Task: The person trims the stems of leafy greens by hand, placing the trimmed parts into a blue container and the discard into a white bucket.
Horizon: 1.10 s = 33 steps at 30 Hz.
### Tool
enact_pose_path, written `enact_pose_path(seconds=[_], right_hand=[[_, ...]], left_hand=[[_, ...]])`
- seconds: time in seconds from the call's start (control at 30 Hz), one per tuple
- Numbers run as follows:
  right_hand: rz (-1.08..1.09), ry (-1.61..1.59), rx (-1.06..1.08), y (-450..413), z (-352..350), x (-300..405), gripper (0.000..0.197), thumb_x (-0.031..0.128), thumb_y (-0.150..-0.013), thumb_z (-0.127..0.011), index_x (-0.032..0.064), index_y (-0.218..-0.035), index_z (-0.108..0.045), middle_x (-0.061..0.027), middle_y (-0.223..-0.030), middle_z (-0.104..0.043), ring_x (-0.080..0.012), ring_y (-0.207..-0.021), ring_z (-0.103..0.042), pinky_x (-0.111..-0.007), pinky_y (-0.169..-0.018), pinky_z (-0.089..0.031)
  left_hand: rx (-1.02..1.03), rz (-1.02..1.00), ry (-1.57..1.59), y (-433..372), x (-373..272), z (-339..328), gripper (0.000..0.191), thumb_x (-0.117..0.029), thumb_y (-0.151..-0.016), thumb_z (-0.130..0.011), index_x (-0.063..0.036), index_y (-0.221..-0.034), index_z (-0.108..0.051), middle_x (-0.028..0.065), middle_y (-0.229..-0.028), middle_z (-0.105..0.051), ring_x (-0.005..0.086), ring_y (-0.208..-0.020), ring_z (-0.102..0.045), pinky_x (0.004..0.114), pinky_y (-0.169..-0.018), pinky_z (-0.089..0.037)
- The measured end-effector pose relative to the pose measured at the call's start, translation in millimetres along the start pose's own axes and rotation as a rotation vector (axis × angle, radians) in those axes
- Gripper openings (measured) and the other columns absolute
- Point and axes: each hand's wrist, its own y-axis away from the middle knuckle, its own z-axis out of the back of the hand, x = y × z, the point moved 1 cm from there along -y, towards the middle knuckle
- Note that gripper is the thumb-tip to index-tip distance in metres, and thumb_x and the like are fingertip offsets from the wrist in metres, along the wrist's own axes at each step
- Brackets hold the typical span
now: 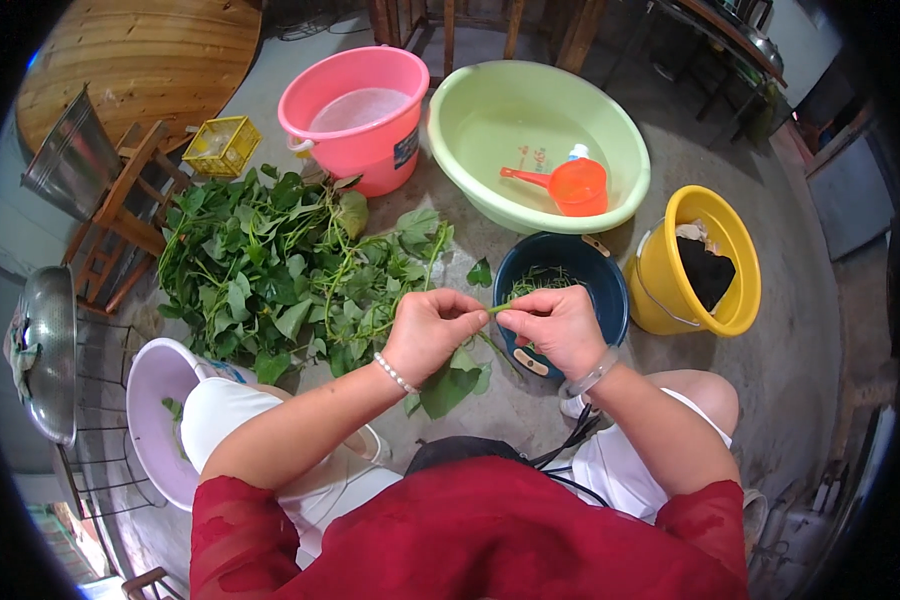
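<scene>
Between my two hands runs a short green stem [499, 307]. My left hand [436, 328] pinches one end with thumb and forefinger, and my right hand [557, 324] pinches the other. Beneath my left hand hang green leaves [450, 386] and a longer stalk; whether they join the pinched stem is hidden. Behind and below my right hand stands a dark blue basin [610, 289] with cut green stem pieces [544, 281] in it. A large heap of leafy vines [270, 262], like sweet potato greens, lies on the floor to the left of my hands.
A pink bucket [381, 161] and a pale green tub [457, 172] holding a red dipper [579, 186] stand beyond. At right is a yellow bucket [652, 292] with dark cloth. Left are a lilac bucket [154, 390], a wooden chair [131, 199] and a yellow basket [225, 150].
</scene>
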Motion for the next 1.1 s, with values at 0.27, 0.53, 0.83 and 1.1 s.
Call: enact_pose_path(seconds=[0.27, 0.53, 0.83, 1.1], right_hand=[[0.162, 0.103, -0.058, 3.2, -9.3, -12.7, 0.015, 0.011, -0.069, -0.064, -0.0021, -0.077, -0.064, -0.0088, -0.067, -0.061, -0.0123, -0.056, -0.057, -0.024, -0.05, -0.043], [0.379, 0.418, -0.107, -1.7, 2.0, -2.0, 0.012, 0.011, -0.069, -0.059, 0.0004, -0.073, -0.062, -0.0118, -0.067, -0.058, -0.0238, -0.055, -0.056, -0.03, -0.051, -0.044], [0.612, 0.765, -0.019, 2.8, -1.9, 3.2, 0.008, 0.012, -0.07, -0.058, 0.0051, -0.073, -0.059, -0.0096, -0.068, -0.055, -0.0276, -0.059, -0.056, -0.035, -0.051, -0.045], [0.604, 0.582, -0.019, 2.1, -6.4, -2.0, 0.007, 0.008, -0.069, -0.058, 0.0027, -0.073, -0.061, -0.0113, -0.067, -0.058, -0.025, -0.058, -0.058, -0.032, -0.05, -0.046]], left_hand=[[-0.034, -0.253, -0.272, 8.4, -4.5, -8.8, 0.009, -0.006, -0.068, -0.067, 0.0014, -0.072, -0.063, 0.0038, -0.065, -0.059, 0.0059, -0.057, -0.052, 0.021, -0.053, -0.043], [-0.069, -0.266, -0.171, 4.1, -5.7, 0.9, 0.011, -0.007, -0.071, -0.066, 0.0005, -0.079, -0.063, 0.005, -0.069, -0.06, 0.0086, -0.06, -0.054, 0.022, -0.055, -0.044], [0.027, -0.25, -0.124, 1.7, -7.3, -1.4, 0.013, -0.006, -0.073, -0.065, 0.0024, -0.083, -0.062, 0.002, -0.074, -0.06, 0.005, -0.064, -0.051, 0.02, -0.057, -0.043], [0.067, -0.088, -0.062, -0.5, -7.6, -2.7, 0.016, -0.012, -0.074, -0.059, 0.0041, -0.076, -0.06, 0.0023, -0.062, -0.058, 0.0044, -0.058, -0.049, 0.02, -0.054, -0.043]])
